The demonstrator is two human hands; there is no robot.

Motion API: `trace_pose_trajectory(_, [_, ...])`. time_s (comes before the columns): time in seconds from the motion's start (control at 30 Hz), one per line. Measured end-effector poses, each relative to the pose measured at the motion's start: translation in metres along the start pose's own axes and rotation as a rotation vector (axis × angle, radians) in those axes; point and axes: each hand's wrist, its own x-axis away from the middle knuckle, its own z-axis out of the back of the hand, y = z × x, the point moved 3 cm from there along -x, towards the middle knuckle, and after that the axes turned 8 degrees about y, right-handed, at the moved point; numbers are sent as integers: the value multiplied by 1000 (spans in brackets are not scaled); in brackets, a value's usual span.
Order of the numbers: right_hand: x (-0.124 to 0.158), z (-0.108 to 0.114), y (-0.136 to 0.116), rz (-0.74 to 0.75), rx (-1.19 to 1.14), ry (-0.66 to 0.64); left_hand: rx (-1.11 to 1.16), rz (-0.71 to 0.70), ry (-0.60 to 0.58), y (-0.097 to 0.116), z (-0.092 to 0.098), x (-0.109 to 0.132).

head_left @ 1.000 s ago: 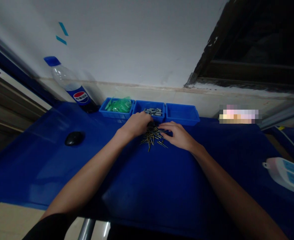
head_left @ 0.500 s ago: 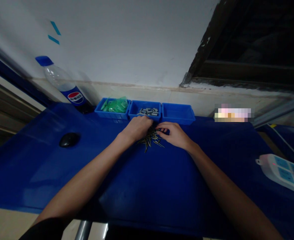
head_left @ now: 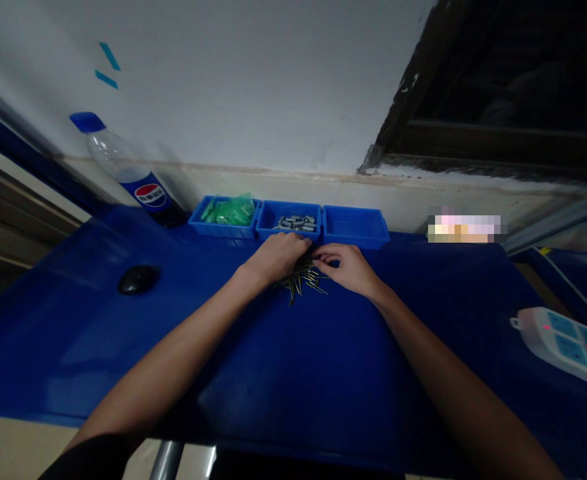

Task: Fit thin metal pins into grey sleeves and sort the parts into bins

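Note:
A loose pile of thin dark metal pins lies on the blue table top, just in front of three blue bins. My left hand rests on the pile's left side with its fingers curled down into the pins. My right hand sits at the pile's right side, fingers bent and pinched together over the pins. What either hand grips is hidden. The fingertips of both hands nearly meet above the pile.
The left bin holds green plastic pieces, the middle bin grey metal parts, the right bin looks empty. A Pepsi bottle stands at the back left, a black mouse at left, a white power strip at right.
Both hands have drawn slightly closer together over the pins. The view shifted a little since a second ago; the hands stay at the pile.

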Motion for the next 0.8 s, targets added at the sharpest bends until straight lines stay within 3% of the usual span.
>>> trace_pose_trajectory(0.13, [0, 0, 3, -61, 11, 82, 74, -37, 16, -6, -1, -3])
trace_pose_trajectory(0.37, [2, -2, -10, 176, 270, 1, 58, -40, 25, -11, 3, -4])
trace_pose_trajectory(0.6, [3, 9, -18, 178, 482, 45, 33, 20, -56, -15, 10, 0])
trace_pose_trajectory(0.8, [4, 10, -16, 251, 595, -22, 0, 19, -79, -17, 14, 0])
